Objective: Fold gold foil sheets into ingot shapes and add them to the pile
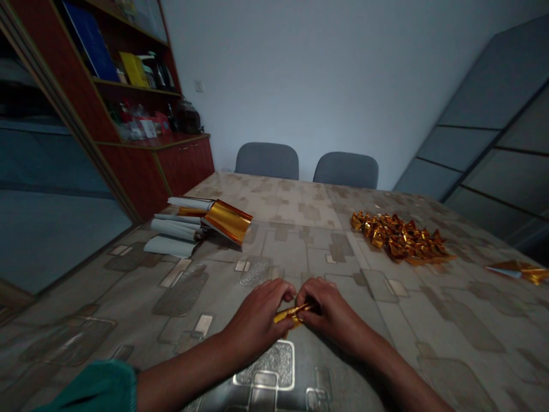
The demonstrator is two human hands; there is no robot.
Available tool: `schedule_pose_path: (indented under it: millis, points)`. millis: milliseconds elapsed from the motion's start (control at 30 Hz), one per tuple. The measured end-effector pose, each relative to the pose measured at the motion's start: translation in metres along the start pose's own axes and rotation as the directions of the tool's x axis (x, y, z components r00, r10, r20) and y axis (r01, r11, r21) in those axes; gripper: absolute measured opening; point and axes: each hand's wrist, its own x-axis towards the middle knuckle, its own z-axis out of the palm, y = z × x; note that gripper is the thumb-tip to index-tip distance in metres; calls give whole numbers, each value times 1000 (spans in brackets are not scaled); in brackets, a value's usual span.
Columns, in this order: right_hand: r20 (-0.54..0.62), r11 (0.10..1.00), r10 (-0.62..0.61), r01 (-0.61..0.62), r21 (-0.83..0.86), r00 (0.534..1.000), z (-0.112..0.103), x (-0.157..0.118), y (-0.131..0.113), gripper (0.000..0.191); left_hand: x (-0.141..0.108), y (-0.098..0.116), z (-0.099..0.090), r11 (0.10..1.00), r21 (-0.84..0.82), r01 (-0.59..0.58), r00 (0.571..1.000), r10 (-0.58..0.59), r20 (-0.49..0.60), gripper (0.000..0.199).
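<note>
A small folded piece of gold foil paper (288, 314) is pinched between both hands, just above the table near its front. My left hand (262, 309) grips its left end, thumb in front and fingers curled behind. At the other end, my right hand (325, 303) is closed on the foil with thumb and index finger. Part of the foil is hidden behind the fingers. To the left lies a loose stack of foil paper sheets (175, 229), gold on one side and pale on the other. Crumpled-looking folded gold foil pieces (398, 234) sit in a cluster on the right.
A patterned cover lies on the table (283, 246). Near the right edge is a separate gold foil piece (521, 270). Two grey chairs (266, 160) stand at the far side, before the wall. A red-brown cabinet (184, 163) with filled shelves is at the left.
</note>
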Motion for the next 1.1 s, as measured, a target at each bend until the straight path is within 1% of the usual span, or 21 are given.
schedule_pose_path:
  millis: [133, 233, 300, 400, 500, 600, 767, 900, 967, 1033, 1100]
  points:
    - [-12, 999, 3, -2, 33, 1000, -1, -2, -1, 24, -1, 2, -5, 999, 38, 8, 1000, -9, 20, 19]
    - [-15, 999, -17, 18, 43, 1000, -1, -2, -2, 26, -1, 6, -10, 997, 71, 42, 998, -45, 52, 20]
    - [-18, 999, -24, 25, 42, 1000, -1, -2, -2, 27, -1, 9, -11, 993, 101, 69, 996, -75, 57, 15]
    - [-37, 999, -32, 33, 38, 999, -2, -2, -1, 26, -2, 9, -11, 987, 141, 82, 994, -91, 53, 11]
    - [-27, 998, -45, 46, 38, 999, -2, -2, -1, 24, -4, 7, -9, 984, 164, 74, 996, -82, 44, 13]
    - [-17, 999, -34, 34, 38, 999, -1, -4, 0, 23, -5, 4, -7, 985, 159, 63, 996, -72, 51, 15]
    - [-16, 999, -37, 37, -7, 999, -1, -4, 2, 21, -6, 0, -3, 996, 86, 22, 999, -26, 39, 13]
    - [21, 997, -61, 62, -35, 998, -3, -4, 3, 16, -6, 3, -1, 1000, -2, -5, 1000, 5, 29, 9]
    - [28, 998, -58, 59, -25, 998, -5, -4, 3, 18, -4, 6, -3, 994, -104, 29, 999, -24, 43, 8]
    - [29, 998, -62, 62, 1, 998, -7, -4, 1, 17, -2, 9, -6, 973, -214, 86, 994, -70, 83, 8]
    - [20, 997, -76, 76, 32, 997, -12, -2, -2, 14, -1, 10, -9, 963, -250, 100, 993, -80, 91, 13]
